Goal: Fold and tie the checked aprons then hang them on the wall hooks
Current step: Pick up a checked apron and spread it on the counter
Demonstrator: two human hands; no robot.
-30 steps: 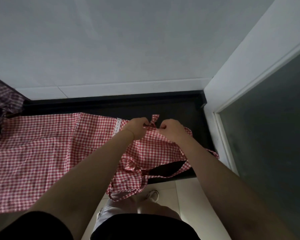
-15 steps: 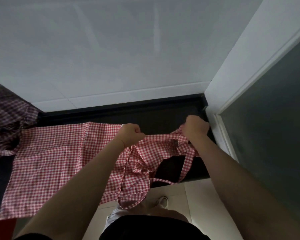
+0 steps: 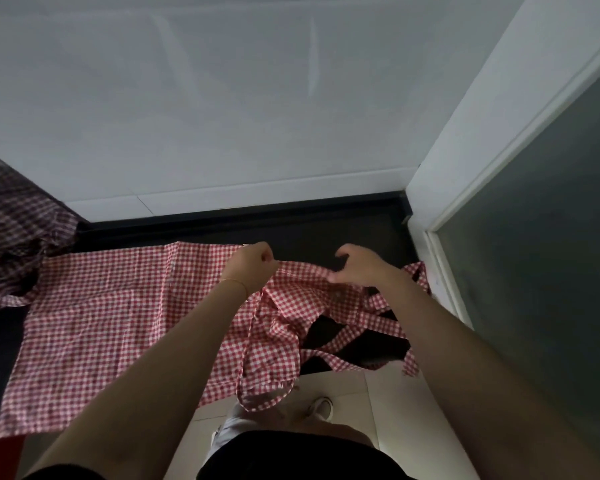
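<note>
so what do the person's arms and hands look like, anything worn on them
Both forearms are bare, no gloves or rings visible. The left hand has a thin gold-coloured bracelet at the wrist. The right hand and its wrist show nothing worn. Dark short sleeves show near the shoulders.

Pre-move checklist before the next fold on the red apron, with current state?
1. Left hand grips the red checked apron at its top edge: ok.
2. Right hand pinches the same edge: ok.
3. Apron body flat on the dark counter: ok on the left part, not ok under the hands, where it is bunched.
4. Straps sorted: not ok, they cross loosely and one loop hangs over the counter's front edge.
5. Dark checked apron clear of the fold: ok, it lies at the far left.
6. Wall hooks in sight: cannot tell, none in view.
</note>
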